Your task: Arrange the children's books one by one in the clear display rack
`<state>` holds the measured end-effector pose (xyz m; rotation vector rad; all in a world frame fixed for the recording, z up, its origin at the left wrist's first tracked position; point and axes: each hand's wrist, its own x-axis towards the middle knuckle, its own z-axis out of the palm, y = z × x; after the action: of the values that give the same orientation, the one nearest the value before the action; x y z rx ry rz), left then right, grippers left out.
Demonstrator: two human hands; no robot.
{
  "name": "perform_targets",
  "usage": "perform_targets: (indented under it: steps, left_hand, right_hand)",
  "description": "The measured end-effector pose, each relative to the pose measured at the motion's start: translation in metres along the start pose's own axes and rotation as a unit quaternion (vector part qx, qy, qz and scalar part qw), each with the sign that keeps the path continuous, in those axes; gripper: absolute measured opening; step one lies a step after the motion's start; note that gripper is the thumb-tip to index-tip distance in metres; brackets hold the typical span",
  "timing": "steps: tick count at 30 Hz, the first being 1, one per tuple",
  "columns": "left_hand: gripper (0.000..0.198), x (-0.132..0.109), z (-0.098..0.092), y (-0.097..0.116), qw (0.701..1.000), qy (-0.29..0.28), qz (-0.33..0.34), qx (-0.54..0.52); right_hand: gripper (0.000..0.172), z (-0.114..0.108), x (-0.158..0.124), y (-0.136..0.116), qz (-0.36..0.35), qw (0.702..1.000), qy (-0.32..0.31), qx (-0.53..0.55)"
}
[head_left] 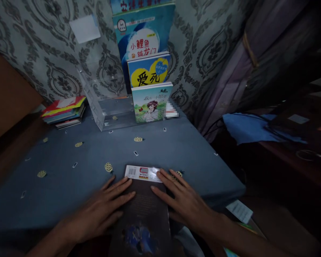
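Observation:
A dark book (146, 210) lies at the near edge of the table, its top towards the far side. A white strip with a barcode and a small red picture runs across its upper end, and a blue picture shows lower down. My left hand (108, 203) rests on the book's left side with its fingers stretched out. On the right side, my right hand (180, 198) touches the cover and the white strip, fingers spread. Neither hand is closed around the book. Its lower end runs out of the picture at the bottom.
A clear acrylic rack (96, 110) stands at the back of the table (96, 153), with a green-covered book (152, 104), a yellow-and-blue book (149, 71) and a taller blue book (144, 32) upright in it. A stack of books (65, 111) lies left. A purple curtain (230, 78) hangs right.

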<state>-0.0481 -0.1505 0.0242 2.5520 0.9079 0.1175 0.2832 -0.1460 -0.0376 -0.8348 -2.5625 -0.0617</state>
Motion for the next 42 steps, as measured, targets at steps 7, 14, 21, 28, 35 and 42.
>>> perform_targets:
  steps: [7,14,21,28,35,42]
  left_hand:
    - [0.057,0.002,-0.024,-0.015,0.987,0.033,-0.031,-0.157]
    - [0.039,0.052,-0.021,-0.025,0.894,0.236,-0.144,-0.352]
    - [0.055,0.109,-0.021,-0.035,0.774,0.328,-0.172,-0.514]
    - [0.054,0.111,-0.016,-0.076,0.813,0.251,-0.239,-0.467]
    - [0.034,0.128,-0.056,-0.117,0.945,0.219,-0.223,-0.102]
    - [0.035,0.151,-0.047,-0.056,0.966,0.185,-0.153,0.098]
  right_hand:
    - [0.046,-0.010,0.012,0.022,0.018,0.998,0.021,0.065]
    - [0.029,-0.024,0.057,0.040,0.215,0.929,0.091,0.286]
    - [0.044,-0.015,0.100,0.066,0.339,0.791,0.124,0.495]
    - [0.053,0.000,0.104,0.072,0.392,0.675,0.020,0.624]
    - [0.035,0.002,0.104,0.059,0.377,0.585,-0.113,0.709]
    - [0.028,-0.009,0.116,0.104,0.346,0.742,0.065,0.570]
